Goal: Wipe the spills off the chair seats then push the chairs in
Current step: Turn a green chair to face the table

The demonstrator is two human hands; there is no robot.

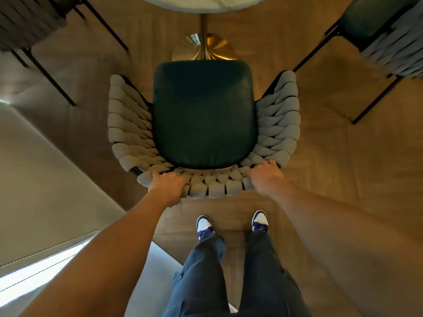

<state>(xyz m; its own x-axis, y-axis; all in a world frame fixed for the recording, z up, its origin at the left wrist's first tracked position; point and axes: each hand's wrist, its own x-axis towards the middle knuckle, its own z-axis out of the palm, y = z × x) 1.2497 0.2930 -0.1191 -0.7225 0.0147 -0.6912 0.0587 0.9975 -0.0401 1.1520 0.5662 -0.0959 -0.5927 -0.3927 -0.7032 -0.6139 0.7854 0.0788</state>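
Directly below me stands a chair with a dark green seat (203, 113) and a curved backrest of thick grey woven cord (215, 186). My left hand (168, 183) grips the backrest's top rim at its left rear. My right hand (263, 177) grips the same rim at the right rear. The seat surface looks dry and dark, with no spill that I can make out. The seat's front edge lies close to the gold pedestal base (203, 48) of a round white table (203, 3). No cloth is in view.
A second chair (27, 21) with grey cord and black legs stands at the top left, a third chair (386, 35) at the top right. Wooden floor surrounds them. A grey upholstered edge (45, 202) runs along my left. My feet (231, 223) stand just behind the chair.
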